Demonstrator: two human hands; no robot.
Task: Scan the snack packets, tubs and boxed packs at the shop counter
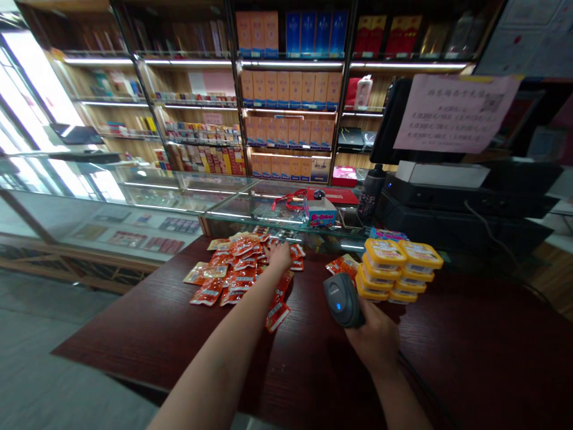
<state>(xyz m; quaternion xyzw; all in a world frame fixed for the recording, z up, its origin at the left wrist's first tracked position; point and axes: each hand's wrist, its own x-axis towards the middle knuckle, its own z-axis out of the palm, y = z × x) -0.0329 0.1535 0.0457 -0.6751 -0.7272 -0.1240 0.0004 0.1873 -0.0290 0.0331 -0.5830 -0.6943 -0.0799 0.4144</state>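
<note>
My right hand (376, 334) is wrapped round the handle of a dark grey barcode scanner (342, 298) with a blue light on its head. Its cable trails back under my forearm. My left hand (279, 255) reaches forward to the right side of a heap of red-orange snack packets (239, 269). Its fingers look spread over the packets, and their tips are partly hidden. One packet (277, 315) lies nearer to me, below my left wrist. Just beyond the scanner stand stacked yellow-lidded tubs (385, 254) in two columns, with a few more red packets (344, 264) beside them.
All this rests on a dark wooden counter (147, 340). Behind it are a glass display case (179, 194), a small open blue-pink box (320, 214), a dark bottle (370, 194) and a monitor (385, 122) with a paper sign. Shelves of boxed goods (290, 89) line the wall.
</note>
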